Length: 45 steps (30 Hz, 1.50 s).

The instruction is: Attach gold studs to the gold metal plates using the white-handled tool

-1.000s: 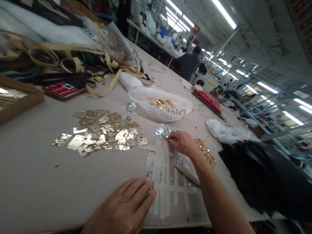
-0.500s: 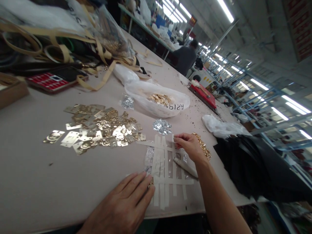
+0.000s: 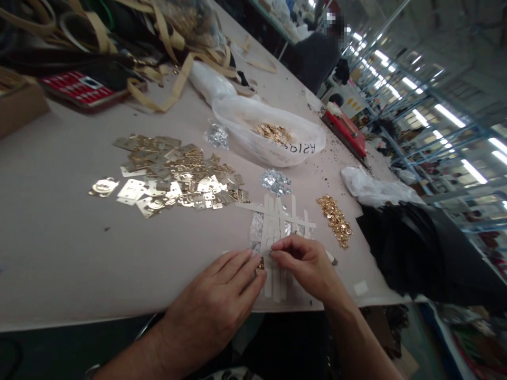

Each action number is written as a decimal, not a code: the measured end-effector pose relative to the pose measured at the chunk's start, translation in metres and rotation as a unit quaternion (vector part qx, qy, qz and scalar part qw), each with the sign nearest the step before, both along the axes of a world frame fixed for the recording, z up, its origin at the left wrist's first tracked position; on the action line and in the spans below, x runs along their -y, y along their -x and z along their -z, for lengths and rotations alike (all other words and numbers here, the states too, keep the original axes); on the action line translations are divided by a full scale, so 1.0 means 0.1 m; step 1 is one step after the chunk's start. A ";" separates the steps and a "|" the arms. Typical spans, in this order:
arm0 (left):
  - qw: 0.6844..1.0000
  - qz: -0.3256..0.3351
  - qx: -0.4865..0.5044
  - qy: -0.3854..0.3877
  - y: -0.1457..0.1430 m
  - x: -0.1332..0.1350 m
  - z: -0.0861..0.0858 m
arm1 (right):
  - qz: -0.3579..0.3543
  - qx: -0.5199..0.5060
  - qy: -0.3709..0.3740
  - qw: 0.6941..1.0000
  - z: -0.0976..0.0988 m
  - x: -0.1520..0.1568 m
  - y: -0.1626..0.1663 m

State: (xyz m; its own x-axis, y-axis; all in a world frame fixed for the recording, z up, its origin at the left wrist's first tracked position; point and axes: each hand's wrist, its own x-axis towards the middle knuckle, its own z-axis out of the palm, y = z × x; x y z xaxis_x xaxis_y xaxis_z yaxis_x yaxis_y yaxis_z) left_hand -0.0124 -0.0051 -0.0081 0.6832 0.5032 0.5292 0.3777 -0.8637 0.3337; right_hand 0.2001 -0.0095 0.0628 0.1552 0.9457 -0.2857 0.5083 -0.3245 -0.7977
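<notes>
My left hand (image 3: 222, 295) lies nearly flat on the table, its fingertips on a small gold metal plate (image 3: 260, 264) that is mostly hidden beneath them. Close to that plate, the thumb and forefinger of my right hand (image 3: 307, 262) pinch a small greyish piece (image 3: 271, 253), too small to name. Below both hands, strips of pale tape (image 3: 273, 221) cross on the tabletop over clear plastic. A heap of silvery discs (image 3: 275, 182) lies just beyond the tape. To the left spreads a pile of gold metal plates (image 3: 186, 182).
An open white plastic bag (image 3: 237, 119) holds gold pieces. Small gold fittings (image 3: 335, 221) lie right, beside stacked black sheets (image 3: 420, 253). Red cases (image 3: 79, 87) (image 3: 348, 132), a cardboard box (image 3: 19, 105) and beige straps (image 3: 174, 100) stand farther off. A person (image 3: 319, 55) works beyond.
My right hand has come back from beside the silvery discs to my left fingertips, pinching a small piece. My left hand still rests on the gold plate. The view has shifted.
</notes>
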 end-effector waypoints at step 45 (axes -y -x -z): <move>0.999 0.009 0.020 -0.039 0.02 0.00 -0.01 | -0.002 0.351 -0.158 0.923 0.10 0.17 -0.35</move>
